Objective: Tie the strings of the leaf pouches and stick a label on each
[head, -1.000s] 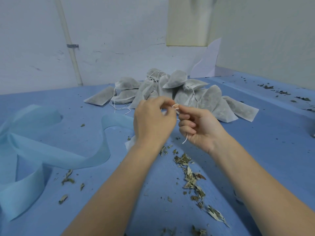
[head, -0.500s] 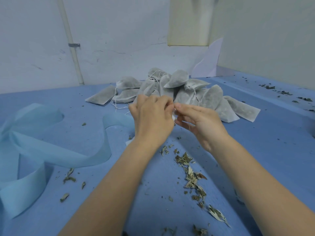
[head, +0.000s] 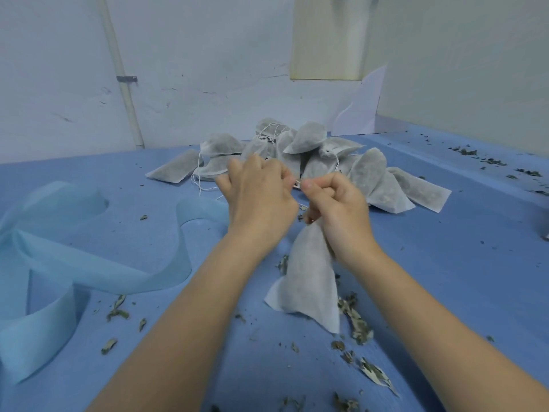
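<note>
Right hand [head: 335, 209] fingers clenched around pouch [head: 309, 281] neck, left hand [head: 261, 197] fingers pinching its string [head: 298, 182].

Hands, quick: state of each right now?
Left hand: fingers curled, pinching the string.
Right hand: grips the neck of the pouch and pinches the string.

Blue table surface [head: 445, 263] meets cracked white wall [head: 208, 69]. Thin white pipe [head: 124, 93] runs up the wall, one grey clip. Cream panel [head: 326, 40] upper right. Dim, even light.
</note>
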`<action>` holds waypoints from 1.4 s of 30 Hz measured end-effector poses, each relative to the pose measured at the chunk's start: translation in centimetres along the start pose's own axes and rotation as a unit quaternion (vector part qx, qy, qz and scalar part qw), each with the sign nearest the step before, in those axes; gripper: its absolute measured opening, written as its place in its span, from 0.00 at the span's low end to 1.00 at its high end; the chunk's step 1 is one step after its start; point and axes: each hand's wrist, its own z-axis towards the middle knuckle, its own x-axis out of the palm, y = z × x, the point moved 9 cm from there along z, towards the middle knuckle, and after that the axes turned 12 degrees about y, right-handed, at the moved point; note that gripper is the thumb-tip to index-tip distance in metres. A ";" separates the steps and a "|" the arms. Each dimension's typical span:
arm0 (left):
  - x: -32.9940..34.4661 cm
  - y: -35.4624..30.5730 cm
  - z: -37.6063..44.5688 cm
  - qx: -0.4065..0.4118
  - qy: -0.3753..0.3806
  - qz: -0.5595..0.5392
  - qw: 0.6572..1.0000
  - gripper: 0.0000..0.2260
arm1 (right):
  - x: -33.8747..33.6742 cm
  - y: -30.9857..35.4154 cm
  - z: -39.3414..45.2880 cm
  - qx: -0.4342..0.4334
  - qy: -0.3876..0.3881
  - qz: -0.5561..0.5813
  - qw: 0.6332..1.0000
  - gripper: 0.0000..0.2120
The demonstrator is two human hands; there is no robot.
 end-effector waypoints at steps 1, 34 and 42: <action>-0.5 0.0 -0.2 0.005 -0.023 0.021 0.999 0.06 | -0.1 0.1 0.1 0.000 -0.001 -0.009 1.000 0.08; 10.3 0.9 -2.8 -0.208 0.244 -0.631 0.706 0.11 | -7.8 -4.2 -0.8 0.066 -0.306 0.186 0.931 0.02; 9.1 2.1 -2.3 -0.225 0.185 -0.696 0.657 0.18 | -3.7 -1.1 0.9 0.024 -0.035 0.073 0.996 0.05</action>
